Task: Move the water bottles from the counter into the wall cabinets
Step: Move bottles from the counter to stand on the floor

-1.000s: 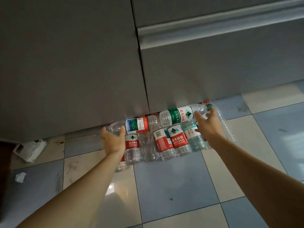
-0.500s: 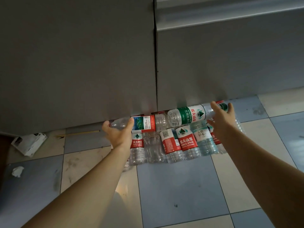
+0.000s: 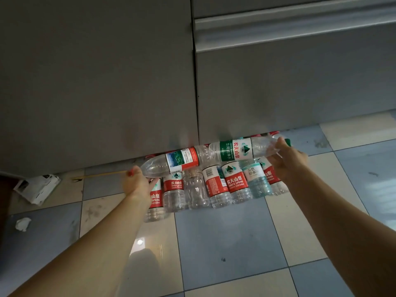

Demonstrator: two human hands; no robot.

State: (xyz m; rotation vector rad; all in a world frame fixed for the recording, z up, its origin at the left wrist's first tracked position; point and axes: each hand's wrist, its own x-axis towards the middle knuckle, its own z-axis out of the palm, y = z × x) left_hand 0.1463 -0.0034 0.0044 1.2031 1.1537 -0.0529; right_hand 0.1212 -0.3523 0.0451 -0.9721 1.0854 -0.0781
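Several clear water bottles (image 3: 216, 187) with red, green and pale labels lie in a row on the tiled floor, caps toward the grey cabinet fronts (image 3: 96, 82). My left hand (image 3: 138, 184) grips the neck end of a red-labelled bottle (image 3: 171, 162) lying crosswise on top of the row. At the right end, my right hand (image 3: 286, 159) grips the neck of a green-labelled bottle (image 3: 234, 150), also crosswise above the row. The two held bottles meet end to end in the middle.
Grey cabinet doors with a long silver handle rail (image 3: 300, 24) fill the upper view. A crumpled white box (image 3: 37, 188), a paper ball (image 3: 23, 224) and a thin yellow stick (image 3: 100, 175) lie on the floor at the left. Blue and cream tiles (image 3: 225, 243) spread below.
Both hands have lifted the two crosswise bottles slightly and drawn them toward me, off the row. The view has shifted left, so the cabinets and bottles sit further right.
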